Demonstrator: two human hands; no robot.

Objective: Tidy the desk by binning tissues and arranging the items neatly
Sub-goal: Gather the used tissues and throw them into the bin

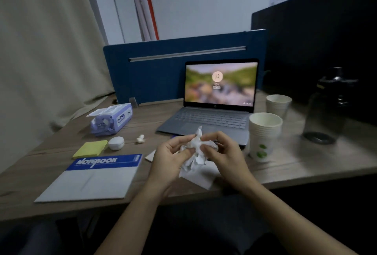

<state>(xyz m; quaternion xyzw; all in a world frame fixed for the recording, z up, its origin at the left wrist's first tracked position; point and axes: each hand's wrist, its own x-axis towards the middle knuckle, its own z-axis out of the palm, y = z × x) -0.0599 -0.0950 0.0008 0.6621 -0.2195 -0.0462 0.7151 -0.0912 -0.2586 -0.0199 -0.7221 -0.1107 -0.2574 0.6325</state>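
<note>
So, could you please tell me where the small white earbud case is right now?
In the head view, the small white earbud case sits left on the desk, beside the yellow sticky-note pad, before the purple tissue pack.

Wooden desk (306,164) bears laptop (212,120), notebook (95,177), sticky notes (90,149), cup stack (264,136), bottle (326,107).

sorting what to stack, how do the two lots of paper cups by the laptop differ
The near paper cups are a nested stack with green leaf prints low on the side; the far paper cup looks single, shorter and plain. The stack stands beside the laptop front corner, the other further back. Both are white, upright and open-topped.
</note>
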